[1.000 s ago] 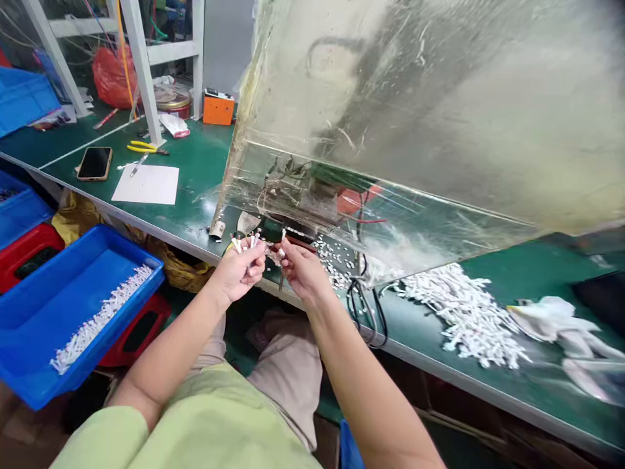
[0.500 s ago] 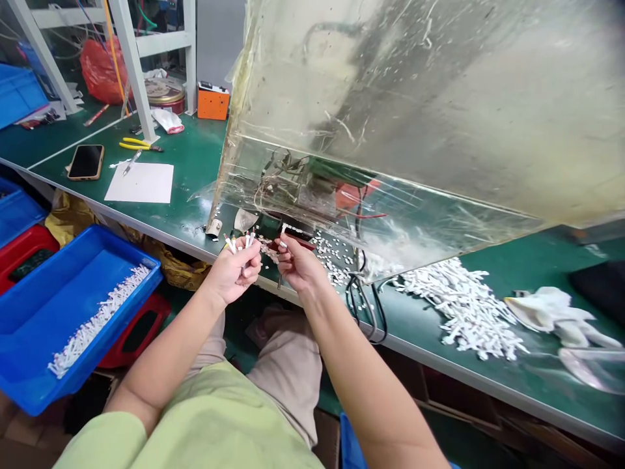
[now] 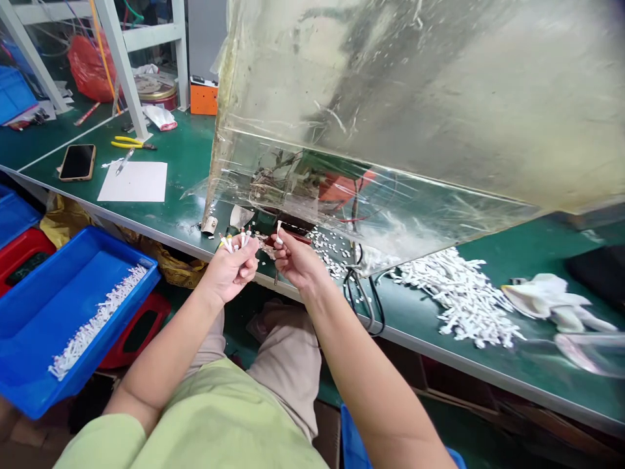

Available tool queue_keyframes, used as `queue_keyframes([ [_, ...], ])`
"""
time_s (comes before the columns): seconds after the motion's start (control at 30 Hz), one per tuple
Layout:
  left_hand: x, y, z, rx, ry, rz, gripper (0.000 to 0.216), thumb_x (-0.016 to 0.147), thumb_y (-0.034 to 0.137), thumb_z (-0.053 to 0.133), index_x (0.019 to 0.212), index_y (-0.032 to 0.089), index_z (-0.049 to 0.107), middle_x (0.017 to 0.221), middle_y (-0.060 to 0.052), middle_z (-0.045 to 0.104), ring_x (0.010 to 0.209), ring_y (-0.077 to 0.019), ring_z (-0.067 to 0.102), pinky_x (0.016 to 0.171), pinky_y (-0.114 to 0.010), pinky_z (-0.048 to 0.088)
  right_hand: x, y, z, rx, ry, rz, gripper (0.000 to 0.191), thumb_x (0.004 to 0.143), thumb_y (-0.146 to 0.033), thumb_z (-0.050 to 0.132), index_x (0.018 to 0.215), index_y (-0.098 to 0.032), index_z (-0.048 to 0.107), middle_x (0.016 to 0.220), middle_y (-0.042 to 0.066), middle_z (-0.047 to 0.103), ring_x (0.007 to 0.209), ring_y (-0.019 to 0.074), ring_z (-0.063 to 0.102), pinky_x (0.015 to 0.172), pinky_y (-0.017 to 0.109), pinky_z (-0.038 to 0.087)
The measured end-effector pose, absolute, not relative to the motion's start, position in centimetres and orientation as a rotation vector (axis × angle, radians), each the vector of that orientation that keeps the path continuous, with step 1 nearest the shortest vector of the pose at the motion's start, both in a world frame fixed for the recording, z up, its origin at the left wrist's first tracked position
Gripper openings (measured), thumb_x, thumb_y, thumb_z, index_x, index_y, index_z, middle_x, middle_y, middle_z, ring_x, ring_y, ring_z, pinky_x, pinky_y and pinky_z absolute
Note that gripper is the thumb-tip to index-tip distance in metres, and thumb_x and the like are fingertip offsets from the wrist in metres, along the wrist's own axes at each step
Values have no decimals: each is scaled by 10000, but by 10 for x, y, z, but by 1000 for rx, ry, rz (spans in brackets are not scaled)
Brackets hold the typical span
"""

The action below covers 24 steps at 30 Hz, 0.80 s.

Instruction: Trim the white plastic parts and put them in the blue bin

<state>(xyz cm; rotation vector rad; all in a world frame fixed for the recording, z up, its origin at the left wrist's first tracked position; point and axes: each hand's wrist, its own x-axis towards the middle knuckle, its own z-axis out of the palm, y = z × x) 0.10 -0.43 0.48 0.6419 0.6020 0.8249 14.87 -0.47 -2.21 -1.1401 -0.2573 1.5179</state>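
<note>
My left hand (image 3: 235, 262) is closed around a small bunch of short white wire leads (image 3: 233, 243). Their ends, some with dark or reddish tips, fan out above the thumb. Beside it, over the bench edge, my right hand (image 3: 297, 259) pinches a single short white piece (image 3: 279, 229) between thumb and fingertips, held upright; it looks like one of the same leads. Just beyond the right fingers lies a dark red device (image 3: 293, 236), partly hidden behind the hand and the clear sheet. Small white scraps (image 3: 332, 254) are scattered on the bench near it.
A tilted clear plastic shield (image 3: 381, 104) hangs over the bench. Right of it lies a large heap of white leads (image 3: 454, 293) and white gloves (image 3: 547, 296). A blue tray (image 3: 53, 286) holding a row of leads stands left. Paper (image 3: 139, 182), pliers (image 3: 129, 142) and a phone (image 3: 78, 162) lie behind.
The view has shifted slightly, so the bench things appear a little further left. Both hands keep their grip; the white piece in my right hand now stands more upright.
</note>
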Motion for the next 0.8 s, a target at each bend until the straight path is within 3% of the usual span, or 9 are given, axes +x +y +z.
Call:
queue_keyframes([
  [0.17, -9, 1, 10, 665, 691, 855, 439, 528, 346, 832, 729, 170, 483, 429, 94, 417, 324, -10, 307, 307, -110, 155, 188, -36, -18, -1538, -794, 1360, 307, 721, -458, 702, 810, -167, 652, 760, 29, 659, 576, 79, 560, 458, 151, 400],
  [0.37, -17, 16, 8, 813, 763, 964, 331, 629, 354, 772, 800, 146, 579, 456, 67, 462, 330, -20, 324, 297, -124, 155, 308, -76, -25, -2537, -1269, 572, 210, 762, -389, 618, 760, -202, 712, 706, 64, 681, 697, 213, 616, 641, 294, 441],
  [0.47, -7, 19, 4, 911, 787, 1001, 320, 644, 368, 756, 796, 136, 596, 509, 47, 510, 337, -16, 340, 301, -133, 165, 356, -80, -41, -2838, -1193, 299, 234, 802, -298, 560, 945, -224, 730, 880, 87, 698, 801, 243, 621, 680, 319, 438],
  [0.53, 2, 19, 2, 968, 809, 1018, 323, 650, 383, 747, 799, 133, 606, 556, 35, 539, 344, -11, 350, 311, -137, 175, 373, -78, -55, -2850, -1307, 168, 296, 801, -250, 556, 1057, -234, 704, 1033, 100, 671, 898, 254, 603, 716, 328, 434],
  [0.6, 11, 19, -1, 1022, 849, 1029, 324, 662, 396, 733, 812, 134, 616, 598, 26, 558, 348, -6, 356, 319, -141, 179, 379, -75, -71, -2765, -1525, 21, 286, 799, -238, 564, 1046, -221, 706, 1120, 109, 635, 978, 264, 569, 762, 334, 423],
  [0.8, 30, 21, -16, 1183, 1072, 974, 263, 746, 399, 645, 776, 140, 611, 671, 5, 609, 330, -19, 387, 326, -175, 229, 383, -79, -97, -2476, -1728, -111, 177, 848, -234, 520, 836, -187, 690, 1045, 133, 647, 963, 288, 565, 803, 385, 409],
])
